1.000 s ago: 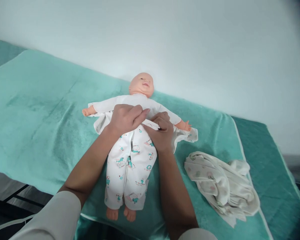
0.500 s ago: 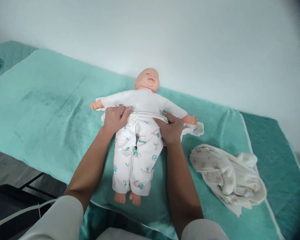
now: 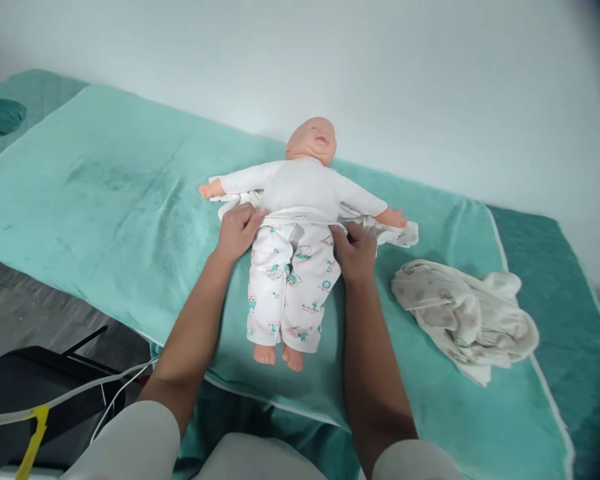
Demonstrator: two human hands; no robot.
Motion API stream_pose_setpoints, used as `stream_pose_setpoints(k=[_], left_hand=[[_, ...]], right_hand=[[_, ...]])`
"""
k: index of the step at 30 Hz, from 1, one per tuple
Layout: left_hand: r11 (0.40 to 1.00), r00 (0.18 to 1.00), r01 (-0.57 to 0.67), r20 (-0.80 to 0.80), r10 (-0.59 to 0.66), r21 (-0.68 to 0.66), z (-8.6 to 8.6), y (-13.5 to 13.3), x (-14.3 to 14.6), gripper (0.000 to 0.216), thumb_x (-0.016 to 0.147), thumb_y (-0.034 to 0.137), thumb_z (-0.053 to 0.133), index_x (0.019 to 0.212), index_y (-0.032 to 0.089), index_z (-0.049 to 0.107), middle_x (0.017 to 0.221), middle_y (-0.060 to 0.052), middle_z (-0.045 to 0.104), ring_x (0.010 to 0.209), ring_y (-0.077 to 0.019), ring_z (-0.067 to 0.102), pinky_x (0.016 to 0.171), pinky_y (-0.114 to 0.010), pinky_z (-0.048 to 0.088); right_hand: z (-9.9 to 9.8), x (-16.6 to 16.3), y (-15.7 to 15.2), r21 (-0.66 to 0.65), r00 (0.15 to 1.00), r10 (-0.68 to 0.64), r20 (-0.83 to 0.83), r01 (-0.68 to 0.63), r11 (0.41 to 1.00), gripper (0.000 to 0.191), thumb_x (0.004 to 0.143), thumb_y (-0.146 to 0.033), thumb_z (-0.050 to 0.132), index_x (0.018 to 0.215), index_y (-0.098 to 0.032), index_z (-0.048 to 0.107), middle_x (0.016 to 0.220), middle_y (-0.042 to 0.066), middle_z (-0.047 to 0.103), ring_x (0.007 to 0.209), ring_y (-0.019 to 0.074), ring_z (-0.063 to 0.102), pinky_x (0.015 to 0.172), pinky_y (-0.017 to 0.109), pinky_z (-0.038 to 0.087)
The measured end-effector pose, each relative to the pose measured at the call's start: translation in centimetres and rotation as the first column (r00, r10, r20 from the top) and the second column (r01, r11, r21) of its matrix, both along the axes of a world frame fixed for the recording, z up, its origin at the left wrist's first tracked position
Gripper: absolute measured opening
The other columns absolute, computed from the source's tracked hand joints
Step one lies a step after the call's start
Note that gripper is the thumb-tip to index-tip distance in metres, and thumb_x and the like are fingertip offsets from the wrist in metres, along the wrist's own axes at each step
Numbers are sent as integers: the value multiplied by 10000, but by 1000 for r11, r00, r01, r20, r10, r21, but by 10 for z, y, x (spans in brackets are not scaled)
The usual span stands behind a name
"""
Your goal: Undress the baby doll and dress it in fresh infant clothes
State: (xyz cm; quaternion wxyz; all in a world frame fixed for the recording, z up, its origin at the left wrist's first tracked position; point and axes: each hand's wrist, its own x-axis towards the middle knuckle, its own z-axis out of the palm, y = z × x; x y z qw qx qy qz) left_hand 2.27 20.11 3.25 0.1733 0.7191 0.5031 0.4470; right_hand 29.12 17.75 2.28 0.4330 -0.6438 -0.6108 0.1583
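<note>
A baby doll [image 3: 300,193] lies on its back on a teal towel [image 3: 105,200], arms spread, in a white top and white printed trousers [image 3: 287,287]. My left hand [image 3: 237,230] is closed on the trousers' waistband at the doll's left-side hip as I see it. My right hand [image 3: 355,250] is closed on the waistband at the other hip. A white printed cloth [image 3: 395,233] lies spread under the doll's shoulders and arms.
A crumpled white patterned garment [image 3: 467,320] lies on the towel to the right of the doll. A white wall rises behind. A dark teal bundle [image 3: 0,113] sits far left. White cables and a yellow tag [image 3: 35,427] hang below the table edge at lower left.
Both hands have slid apart from the middle of the doll's belly to its two hips, along the waistband. The white top now lies uncovered over the chest. The view has shifted left and down.
</note>
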Motion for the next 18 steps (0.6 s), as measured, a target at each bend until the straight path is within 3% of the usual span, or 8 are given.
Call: stream_pose_setpoints(k=[4, 7, 10, 14, 18], left_hand=[[996, 996, 89, 32, -88, -11, -4, -14, -4, 420, 986, 560, 519, 725, 234, 470, 937, -55, 643, 906, -185, 608, 851, -342, 501], [995, 997, 77, -10, -78, -63, -6, -23, -6, 297, 915, 472, 677, 827, 231, 525, 1144, -77, 647, 1091, -199, 614, 954, -347, 510], [994, 996, 87, -22, -88, -64, -10, -29, -8, 286, 883, 437, 726, 872, 218, 542, 1274, -95, 622, 1191, -207, 599, 968, -327, 508], [991, 990, 116, 83, -110, -65, -13, -29, -7, 355, 831, 468, 770, 809, 208, 530, 1163, -75, 653, 1062, -195, 621, 850, -303, 507], [993, 983, 114, 153, -106, -41, -14, -29, -3, 410, 815, 483, 777, 725, 212, 482, 864, -4, 610, 794, -153, 563, 741, -297, 461]], right_hand=[[-3, -4, -17, -59, 986, -15, -168, 6, 998, 370, 839, -572, 676, 817, -212, 595, 673, -56, 507, 645, 124, 438, 637, 284, 346], [-4, -5, -25, -33, 954, 65, -293, -78, 996, 392, 764, -509, 774, 961, -222, 595, 826, -41, 580, 745, 130, 504, 715, 282, 416], [-1, -1, -31, -50, 941, 149, -304, -172, 984, 523, 679, -468, 854, 1060, -231, 584, 982, -18, 604, 849, 141, 526, 794, 293, 443], [9, 2, -37, -143, 948, 188, -257, -230, 963, 625, 590, -517, 918, 1037, -229, 590, 928, -21, 592, 837, 160, 511, 732, 295, 432], [19, -3, -41, -232, 958, 188, -215, -237, 943, 524, 629, -558, 891, 851, -219, 560, 756, -59, 499, 708, 125, 425, 634, 273, 348]])
